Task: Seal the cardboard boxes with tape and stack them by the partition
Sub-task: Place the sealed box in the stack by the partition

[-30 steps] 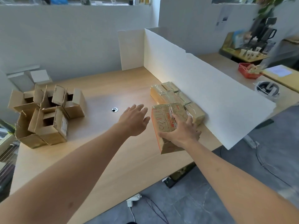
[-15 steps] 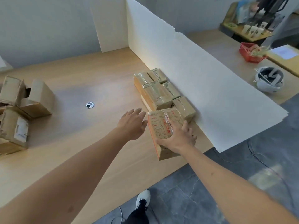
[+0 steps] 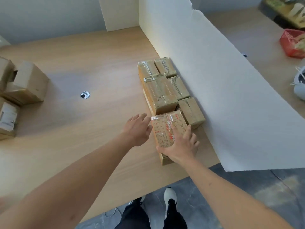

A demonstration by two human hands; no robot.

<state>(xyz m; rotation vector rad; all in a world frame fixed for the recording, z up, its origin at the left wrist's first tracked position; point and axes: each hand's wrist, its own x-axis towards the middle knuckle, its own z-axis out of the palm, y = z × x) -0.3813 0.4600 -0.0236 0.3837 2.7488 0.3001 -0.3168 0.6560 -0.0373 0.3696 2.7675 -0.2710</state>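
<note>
A taped cardboard box with red print [image 3: 165, 128] sits near the table's front edge, at the near end of a stack of sealed boxes [image 3: 165, 86] lined along the white partition [image 3: 214, 83]. My right hand [image 3: 181, 144] grips this box from its near side, thumb on the left face, fingers over the top. My left hand [image 3: 137, 128] hovers just left of the box with fingers spread, holding nothing, fingertips close to the box's left edge.
Several open, unsealed cardboard boxes [image 3: 24, 83] stand at the table's left edge. A round cable hole [image 3: 85, 95] lies in the wooden table [image 3: 82, 129]. Beyond the partition are a red basket [image 3: 292, 43] and a white object [image 3: 299, 86]. My shoes show below the table's edge.
The view has tilted down and closer. My right hand has pushed the printed box further in against the stack, and my left hand has drawn nearer to the box's left side.
</note>
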